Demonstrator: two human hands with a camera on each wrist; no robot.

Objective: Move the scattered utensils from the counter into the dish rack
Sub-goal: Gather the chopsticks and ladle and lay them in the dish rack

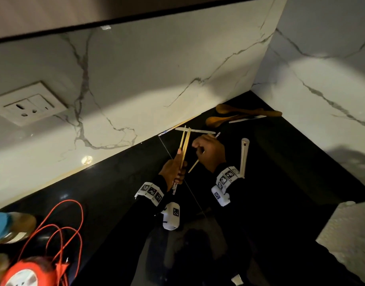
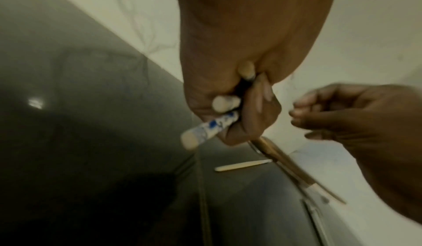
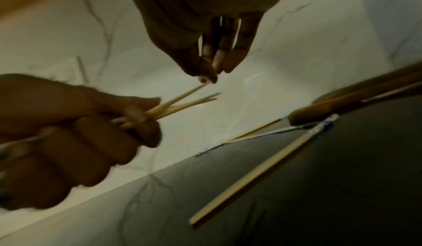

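My left hand (image 1: 178,168) grips a bundle of pale chopsticks (image 1: 185,145) that point up toward the wall; their blue-and-white patterned butt ends (image 2: 210,128) stick out below the fist. My right hand (image 1: 196,145) hovers just to the right, thumb and fingertips pinched at the tip of one chopstick (image 3: 194,91) splayed out of the bundle. Another chopstick (image 3: 262,172) lies on the black counter (image 1: 115,193) beneath that hand. Two wooden spoons (image 1: 239,110) and pale flat utensils (image 1: 195,131) lie in the corner. No dish rack is in view.
A long white utensil (image 1: 244,155) lies right of my right wrist. At the lower left are a red cable reel (image 1: 30,273), its red cable (image 1: 74,221) and a blue-lidded jar (image 1: 4,226). A wall socket (image 1: 26,106) sits on the marble backsplash. Speckled stone (image 1: 350,234) is at right.
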